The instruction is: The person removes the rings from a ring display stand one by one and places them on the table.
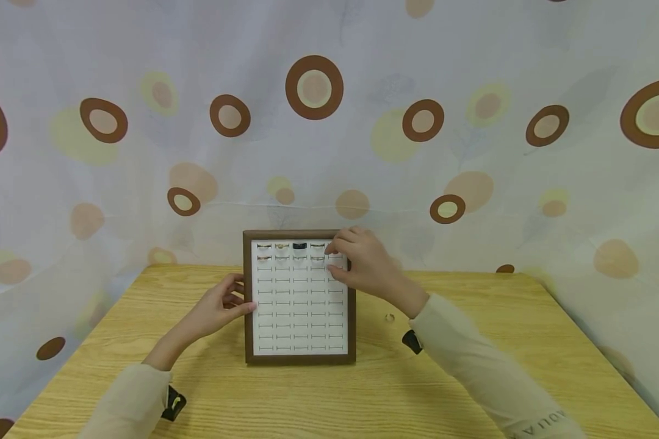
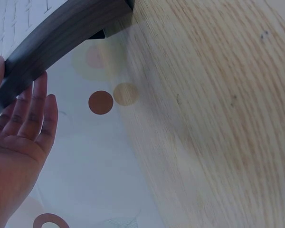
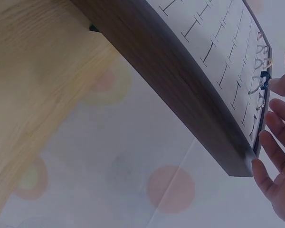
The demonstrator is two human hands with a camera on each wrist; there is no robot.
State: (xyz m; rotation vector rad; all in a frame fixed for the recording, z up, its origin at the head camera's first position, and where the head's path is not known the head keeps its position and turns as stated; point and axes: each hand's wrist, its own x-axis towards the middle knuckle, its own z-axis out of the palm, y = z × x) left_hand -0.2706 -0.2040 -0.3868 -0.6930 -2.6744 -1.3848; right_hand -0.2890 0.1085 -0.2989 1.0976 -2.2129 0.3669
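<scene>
Wooden table (image 1: 296,402) bears standing brown frame (image 1: 300,360). Left hand (image 1: 216,311) pinches its left edge; right hand (image 1: 368,262), thumb and fingers apart, at upper-right corner. Rings (image 1: 299,246) sit in top two rows; loose ring (image 1: 393,317) right of frame.

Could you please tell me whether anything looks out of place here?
A single ring lies loose on the table, right of the framed display; that looks odd because the other visible rings sit in the display's top two rows. Nothing looks spilled.
</scene>
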